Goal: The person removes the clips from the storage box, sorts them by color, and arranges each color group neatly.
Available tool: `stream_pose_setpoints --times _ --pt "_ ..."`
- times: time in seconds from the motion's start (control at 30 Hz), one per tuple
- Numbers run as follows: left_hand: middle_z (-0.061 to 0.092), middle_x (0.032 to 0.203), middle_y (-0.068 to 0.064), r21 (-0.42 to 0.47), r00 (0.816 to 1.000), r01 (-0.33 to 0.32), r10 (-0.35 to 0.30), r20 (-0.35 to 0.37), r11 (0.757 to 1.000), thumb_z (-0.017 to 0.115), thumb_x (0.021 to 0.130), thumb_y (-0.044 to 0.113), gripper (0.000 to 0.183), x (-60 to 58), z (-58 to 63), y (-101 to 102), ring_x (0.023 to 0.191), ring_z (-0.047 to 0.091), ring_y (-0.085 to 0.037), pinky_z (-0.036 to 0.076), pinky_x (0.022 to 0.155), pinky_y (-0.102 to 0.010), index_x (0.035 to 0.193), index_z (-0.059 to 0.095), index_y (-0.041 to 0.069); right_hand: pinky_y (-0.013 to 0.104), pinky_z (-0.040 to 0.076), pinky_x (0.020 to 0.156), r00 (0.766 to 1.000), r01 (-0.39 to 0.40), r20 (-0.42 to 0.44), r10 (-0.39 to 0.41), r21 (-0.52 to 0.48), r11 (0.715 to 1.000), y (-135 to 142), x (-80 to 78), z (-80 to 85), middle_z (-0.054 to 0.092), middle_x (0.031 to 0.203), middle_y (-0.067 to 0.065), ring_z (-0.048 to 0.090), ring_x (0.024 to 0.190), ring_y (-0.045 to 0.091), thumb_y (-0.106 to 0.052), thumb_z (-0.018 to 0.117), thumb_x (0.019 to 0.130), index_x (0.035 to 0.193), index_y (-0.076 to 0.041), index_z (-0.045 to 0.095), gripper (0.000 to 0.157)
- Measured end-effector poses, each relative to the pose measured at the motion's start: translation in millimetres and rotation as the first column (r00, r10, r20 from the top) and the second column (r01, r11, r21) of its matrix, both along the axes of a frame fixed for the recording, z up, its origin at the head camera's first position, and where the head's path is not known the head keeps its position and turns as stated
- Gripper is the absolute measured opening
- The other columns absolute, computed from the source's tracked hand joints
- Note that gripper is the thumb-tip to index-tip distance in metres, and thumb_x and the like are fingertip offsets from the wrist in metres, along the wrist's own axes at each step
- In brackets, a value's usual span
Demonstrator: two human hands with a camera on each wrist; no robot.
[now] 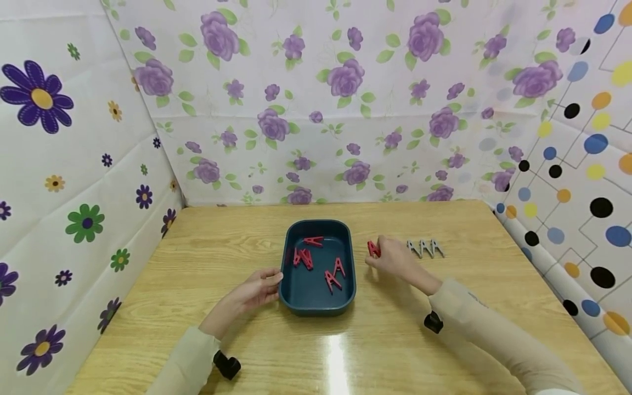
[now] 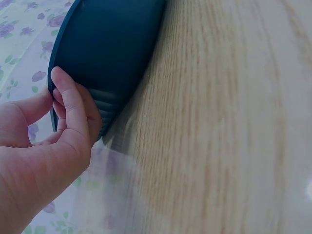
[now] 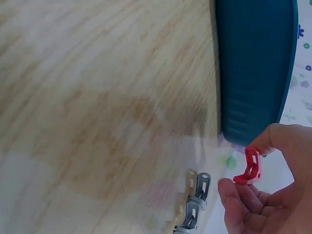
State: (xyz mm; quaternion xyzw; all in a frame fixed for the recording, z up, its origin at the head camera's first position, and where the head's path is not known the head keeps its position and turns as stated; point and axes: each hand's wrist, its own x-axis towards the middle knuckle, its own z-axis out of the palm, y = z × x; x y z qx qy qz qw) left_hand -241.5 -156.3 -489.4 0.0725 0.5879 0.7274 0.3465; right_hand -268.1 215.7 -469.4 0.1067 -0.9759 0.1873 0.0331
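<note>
A dark teal plastic bin stands on the table with several red clothespins lying scattered on its floor. My left hand pinches the bin's left rim; the left wrist view shows the thumb at the edge and fingers against the outer wall. Right of the bin, my right hand holds one red clothespin between thumb and fingertips, above the tabletop. Three grey clothespins stand in a row just beyond that hand to the right; two of them show in the right wrist view.
The wooden table carries the bin and the clothespins. A cloth with purple roses hangs behind it. Patterned sheets hang at the left and right. Small black wrist cameras sit under both sleeves.
</note>
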Motion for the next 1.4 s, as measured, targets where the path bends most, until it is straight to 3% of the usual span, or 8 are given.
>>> stream_pose_setpoints --times 0.27,0.5,0.73,0.9,1.4 --pt "0.064 0.097 0.0 -0.006 1.0 -0.018 0.018 0.003 1.0 0.046 0.103 0.015 0.026 0.0 -0.2 0.5 0.082 0.061 -0.007 0.053 0.071 -0.019 0.124 0.047 -0.001 0.025 0.028 0.044 0.999 0.014 0.029 -0.014 0.007 1.0 1.6 5.8 -1.7 0.046 0.059 0.002 0.038 0.048 0.013 -0.035 0.073 0.082 0.08 -0.006 0.053 0.035" --pt "0.064 0.097 0.0 -0.02 1.0 -0.024 0.024 -0.002 1.0 0.046 0.103 0.015 0.029 -0.2 0.1 1.6 0.081 0.06 -0.006 0.052 0.071 -0.019 0.126 0.046 -0.003 0.025 0.022 0.043 0.996 0.028 0.085 -0.031 0.035 0.999 2.3 11.4 -3.2 0.037 0.055 -0.002 0.03 0.047 0.011 -0.034 0.073 0.082 0.072 -0.009 0.047 0.038" --pt "0.065 0.099 0.0 -0.019 1.0 -0.025 0.026 0.012 1.0 0.046 0.103 0.015 0.035 0.2 -0.9 1.2 0.083 0.061 -0.007 0.053 0.072 -0.019 0.132 0.041 -0.005 0.023 0.017 0.04 0.98 0.071 0.18 -0.086 0.089 0.993 -0.6 20.3 -4.5 0.033 0.047 -0.006 0.028 0.042 0.009 -0.039 0.075 0.08 0.068 -0.008 0.056 0.038" --pt "0.064 0.098 0.001 -0.038 0.999 -0.046 0.046 0.007 0.998 0.046 0.104 0.016 0.035 -0.3 -0.7 1.1 0.082 0.061 -0.006 0.053 0.071 -0.019 0.132 0.041 -0.004 0.023 0.017 0.04 0.976 0.093 0.185 -0.113 0.11 0.99 -0.8 23.3 -5.4 0.031 0.046 -0.008 0.026 0.043 0.008 -0.038 0.076 0.08 0.054 -0.016 0.048 0.044" --pt "0.064 0.098 -0.001 -0.037 0.999 -0.05 0.05 -0.006 0.998 0.046 0.103 0.015 0.034 1.8 0.6 1.5 0.082 0.061 -0.007 0.053 0.072 -0.019 0.13 0.043 -0.006 0.022 0.012 0.041 0.983 0.052 0.168 -0.068 0.093 0.994 5.9 27.7 -4.1 0.021 0.042 -0.01 0.015 0.042 0.006 -0.038 0.071 0.086 0.047 -0.019 0.036 0.056"
